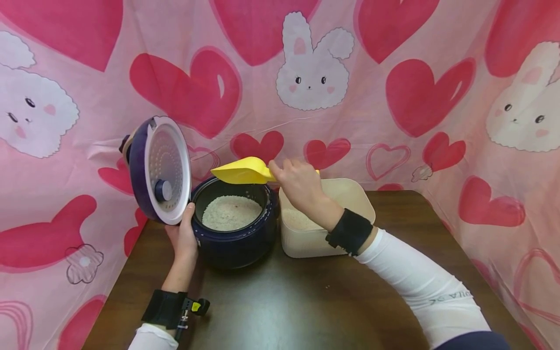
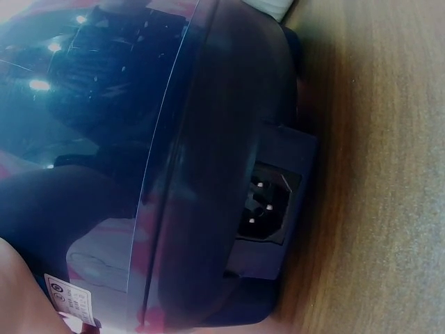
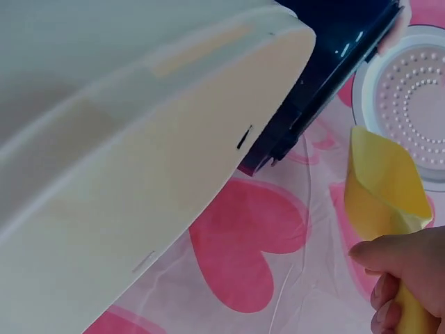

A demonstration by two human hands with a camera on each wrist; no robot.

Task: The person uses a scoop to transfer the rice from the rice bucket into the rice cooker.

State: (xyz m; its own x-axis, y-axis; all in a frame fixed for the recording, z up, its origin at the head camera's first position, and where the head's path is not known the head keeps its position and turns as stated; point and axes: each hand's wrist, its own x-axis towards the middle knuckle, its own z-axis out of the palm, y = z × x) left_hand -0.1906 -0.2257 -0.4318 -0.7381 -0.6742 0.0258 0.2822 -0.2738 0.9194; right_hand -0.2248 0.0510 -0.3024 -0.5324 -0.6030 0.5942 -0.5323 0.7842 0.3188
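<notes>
My right hand [image 1: 299,189] grips the handle of a yellow scoop [image 1: 242,171], held above a dark blue rice cooker [image 1: 236,248]. The scoop's inside shows in the right wrist view, with no rice visible in it. White rice [image 1: 232,213] lies in the cooker's inner pot. At the cooker's left, my left hand [image 1: 181,238] holds the lower edge of the raised lid [image 1: 168,165]. Its thumb lies along the lid's rim, while the other fingers are mostly hidden behind it. Beside the cooker stands a cream bin [image 1: 350,194] with rice in it, under my right forearm.
The cooker and bin stand side by side at the back of a brown wooden table [image 1: 280,306]. Behind them hangs a pink cloth [image 1: 258,116] with hearts and rabbits. A power socket [image 2: 268,205] shows low on the cooker's side. Small specks lie on the table.
</notes>
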